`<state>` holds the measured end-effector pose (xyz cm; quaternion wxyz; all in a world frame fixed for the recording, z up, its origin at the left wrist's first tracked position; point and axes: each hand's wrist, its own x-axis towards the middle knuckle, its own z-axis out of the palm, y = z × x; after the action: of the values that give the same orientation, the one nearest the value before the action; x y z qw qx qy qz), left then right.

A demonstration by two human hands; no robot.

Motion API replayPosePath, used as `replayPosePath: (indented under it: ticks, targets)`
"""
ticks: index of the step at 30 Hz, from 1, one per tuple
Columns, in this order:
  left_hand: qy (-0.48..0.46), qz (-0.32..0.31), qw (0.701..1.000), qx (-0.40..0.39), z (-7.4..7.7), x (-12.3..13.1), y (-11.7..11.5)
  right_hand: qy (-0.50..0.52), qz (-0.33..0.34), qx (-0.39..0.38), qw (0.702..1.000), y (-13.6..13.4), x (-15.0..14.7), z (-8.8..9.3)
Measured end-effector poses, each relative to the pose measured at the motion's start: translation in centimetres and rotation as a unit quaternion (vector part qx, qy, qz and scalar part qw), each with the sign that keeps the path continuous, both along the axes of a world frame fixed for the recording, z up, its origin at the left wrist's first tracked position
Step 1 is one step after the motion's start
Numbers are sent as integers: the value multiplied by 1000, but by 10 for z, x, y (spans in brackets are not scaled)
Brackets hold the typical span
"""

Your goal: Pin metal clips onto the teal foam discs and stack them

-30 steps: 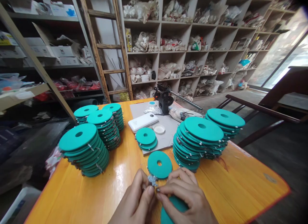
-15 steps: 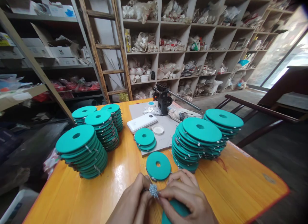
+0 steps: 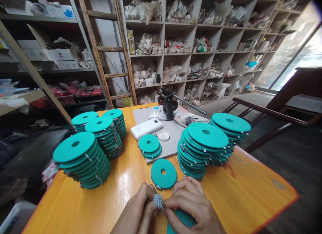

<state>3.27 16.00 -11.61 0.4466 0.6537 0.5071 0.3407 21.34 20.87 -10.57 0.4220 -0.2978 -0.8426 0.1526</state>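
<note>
My left hand [image 3: 142,207] pinches a tight bunch of small silver-grey beads [image 3: 158,201] between thumb and fingers. Thumb and fingertips of my right hand [image 3: 192,205] are pinched together at the bunch's right side; whatever tiny piece they grip there cannot be made out. Partly under my right hand lies a teal foam disc [image 3: 184,218], mostly covered by it. Just beyond my fingers rests another teal disc [image 3: 164,173] with a round hole in its middle and small metal bits at its rim.
Tall stacks of teal discs stand at left [image 3: 75,153] and right [image 3: 207,135]. A grey board [image 3: 173,143] carries a white power bank [image 3: 146,128], a shallow white lid [image 3: 163,135], a black clamp-like device [image 3: 169,105] and a small disc pile [image 3: 149,143]. A wooden ladder [image 3: 108,49] leans behind.
The view has shifted slightly, so the table things sit a little further left. Both hands keep nearly the same pose around the bead bunch.
</note>
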Motion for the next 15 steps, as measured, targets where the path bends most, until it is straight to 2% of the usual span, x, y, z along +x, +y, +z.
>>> replayPosePath:
  ticks: [10,15]
  targets:
    - [-9,4,1000,4,1,1,1,-3,5,-4,1000,-1,1,-1]
    - [-82,25,996,15,-2,1,2,4,16,-15,1000,1,4,-5]
